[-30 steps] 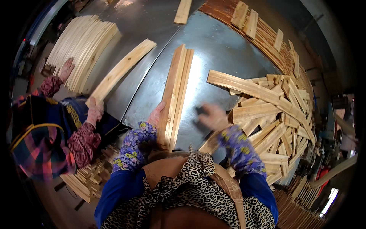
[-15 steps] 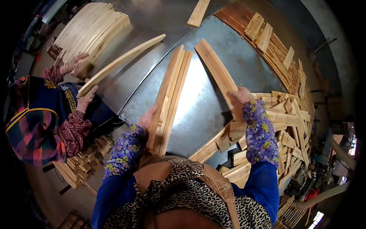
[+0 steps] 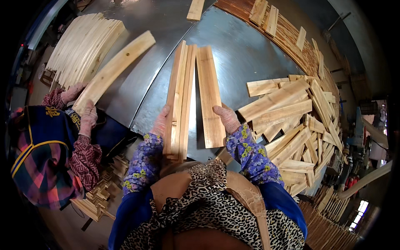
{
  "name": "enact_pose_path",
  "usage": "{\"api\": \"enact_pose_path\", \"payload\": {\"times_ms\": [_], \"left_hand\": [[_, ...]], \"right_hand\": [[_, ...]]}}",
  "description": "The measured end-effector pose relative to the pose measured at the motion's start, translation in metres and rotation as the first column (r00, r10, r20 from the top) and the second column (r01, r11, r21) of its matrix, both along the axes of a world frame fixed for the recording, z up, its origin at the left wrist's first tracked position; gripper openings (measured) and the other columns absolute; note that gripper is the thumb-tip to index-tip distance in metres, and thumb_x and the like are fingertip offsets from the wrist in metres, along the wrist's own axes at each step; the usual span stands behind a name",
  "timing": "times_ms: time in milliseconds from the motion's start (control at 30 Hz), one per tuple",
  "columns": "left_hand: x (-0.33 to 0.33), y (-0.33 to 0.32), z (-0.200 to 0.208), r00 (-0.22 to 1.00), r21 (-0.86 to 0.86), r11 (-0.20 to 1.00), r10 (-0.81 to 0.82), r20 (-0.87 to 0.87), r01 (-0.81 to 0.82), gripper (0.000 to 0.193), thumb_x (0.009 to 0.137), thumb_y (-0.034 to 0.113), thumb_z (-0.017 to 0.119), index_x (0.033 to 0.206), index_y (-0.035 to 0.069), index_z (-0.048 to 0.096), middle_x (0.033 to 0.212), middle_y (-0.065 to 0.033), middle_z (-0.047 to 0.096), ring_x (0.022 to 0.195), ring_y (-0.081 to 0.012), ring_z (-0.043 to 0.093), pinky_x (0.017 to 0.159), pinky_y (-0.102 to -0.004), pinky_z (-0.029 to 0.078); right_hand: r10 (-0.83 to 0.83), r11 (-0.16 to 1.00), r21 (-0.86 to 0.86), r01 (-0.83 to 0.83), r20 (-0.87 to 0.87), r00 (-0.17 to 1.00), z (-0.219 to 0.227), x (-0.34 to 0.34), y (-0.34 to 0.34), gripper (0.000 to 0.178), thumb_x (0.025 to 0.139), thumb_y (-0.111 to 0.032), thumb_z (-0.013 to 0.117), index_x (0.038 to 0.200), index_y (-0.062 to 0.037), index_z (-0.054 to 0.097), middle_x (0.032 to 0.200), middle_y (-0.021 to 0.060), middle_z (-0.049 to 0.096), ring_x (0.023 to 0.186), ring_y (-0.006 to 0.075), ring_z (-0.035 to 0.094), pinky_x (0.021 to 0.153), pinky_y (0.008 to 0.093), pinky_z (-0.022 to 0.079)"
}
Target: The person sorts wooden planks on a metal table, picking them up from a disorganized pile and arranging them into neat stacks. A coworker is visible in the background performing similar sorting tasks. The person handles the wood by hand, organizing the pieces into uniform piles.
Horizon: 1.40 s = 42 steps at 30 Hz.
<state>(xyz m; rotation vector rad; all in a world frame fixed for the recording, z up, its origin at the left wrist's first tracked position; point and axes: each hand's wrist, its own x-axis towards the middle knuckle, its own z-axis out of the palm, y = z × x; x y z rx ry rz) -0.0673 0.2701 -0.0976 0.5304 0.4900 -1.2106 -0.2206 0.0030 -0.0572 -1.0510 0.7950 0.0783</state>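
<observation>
My left hand (image 3: 161, 121), in a pale glove, is closed around the outer side of a small bundle of wooden boards (image 3: 180, 100) that lie lengthwise side by side. A single wooden board (image 3: 209, 96) rests in my right hand (image 3: 227, 118), which grips its right edge near the close end. This board is held just to the right of the bundle, with a narrow gap between them that widens toward me. Both sets of fingertips are partly hidden behind the wood. Metal tabletop (image 3: 233, 54) shows beneath and around the boards.
A loose heap of boards (image 3: 287, 116) covers the table's right side. Beyond it runs a worn brown wooden surface (image 3: 287, 43) with several boards. At left, a co-worker's gloved hands (image 3: 88, 118) hold a board (image 3: 118, 62) beside a neat stack of boards (image 3: 83, 46).
My right hand has brought its board leftward, close to the bundle, and straightened it. The bundle stays in my left hand. The co-worker's board has turned to show its broad face.
</observation>
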Motion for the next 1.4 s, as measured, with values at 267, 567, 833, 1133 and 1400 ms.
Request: {"api": "enact_pose_path", "payload": {"times_ms": [267,567,833,1133,1400], "left_hand": [[0.013,0.017,0.079,0.335,0.769,0.622,-0.699,0.631,-0.150,0.088,0.094,0.045,0.083,0.158,-0.004,0.049,0.136,-0.0286,0.072,0.119,-0.0409,0.074,0.104,-0.0496,0.060],[-0.013,0.012,0.080,0.088,0.914,0.146,-0.977,0.193,-0.380,0.112,0.087,0.045,0.086,0.170,-0.001,0.026,0.137,-0.0316,0.064,0.122,-0.0494,0.068,0.104,-0.0550,0.057],[-0.023,0.011,0.049,-0.049,0.748,0.294,-0.942,0.331,-0.595,0.103,0.085,0.034,0.090,0.165,-0.002,0.037,0.125,-0.0276,0.069,0.114,-0.0463,0.071,0.097,-0.0527,0.058],[-0.016,-0.020,0.050,0.030,0.874,0.166,-0.979,0.201,-0.457,0.112,0.083,0.033,0.090,0.169,-0.006,0.029,0.145,-0.0322,0.059,0.125,-0.0493,0.064,0.108,-0.0527,0.055],[-0.008,-0.045,0.042,-0.107,0.812,0.228,-0.973,0.203,-0.536,0.105,0.086,0.031,0.088,0.166,-0.006,0.033,0.138,-0.0329,0.063,0.122,-0.0512,0.065,0.103,-0.0550,0.056]], "right_hand": [[-0.111,0.994,-0.027,0.109,-0.061,0.992,0.028,-0.009,0.014,0.074,0.097,-0.019,0.069,0.162,0.0074,0.045,0.130,0.0224,0.073,0.108,0.0297,0.078,0.093,0.0406,0.066],[-0.156,0.974,-0.159,0.162,0.052,0.986,-0.002,0.008,0.012,0.065,0.102,-0.021,0.066,0.159,0.0074,0.053,0.138,0.0187,0.073,0.121,0.0295,0.072,0.110,0.0407,0.056],[-0.197,0.892,-0.345,0.291,0.283,0.939,0.076,0.228,-0.214,0.096,0.098,-0.047,0.078,0.172,-0.0015,0.036,0.152,0.0267,0.063,0.125,0.0296,0.072,0.101,0.0386,0.060],[-0.258,-0.272,-0.549,-0.791,-0.750,0.609,0.061,0.057,-0.390,0.084,0.090,-0.034,0.075,0.168,-0.0243,0.043,0.170,0.0175,0.048,0.158,0.0415,0.044,0.129,0.0557,0.037],[-0.092,-0.029,-0.405,-0.914,-0.909,0.406,0.072,0.112,-0.419,0.045,0.101,-0.043,0.066,0.128,-0.0109,0.082,0.124,0.0244,0.079,0.118,0.0397,0.076,0.104,0.0481,0.060]]}}
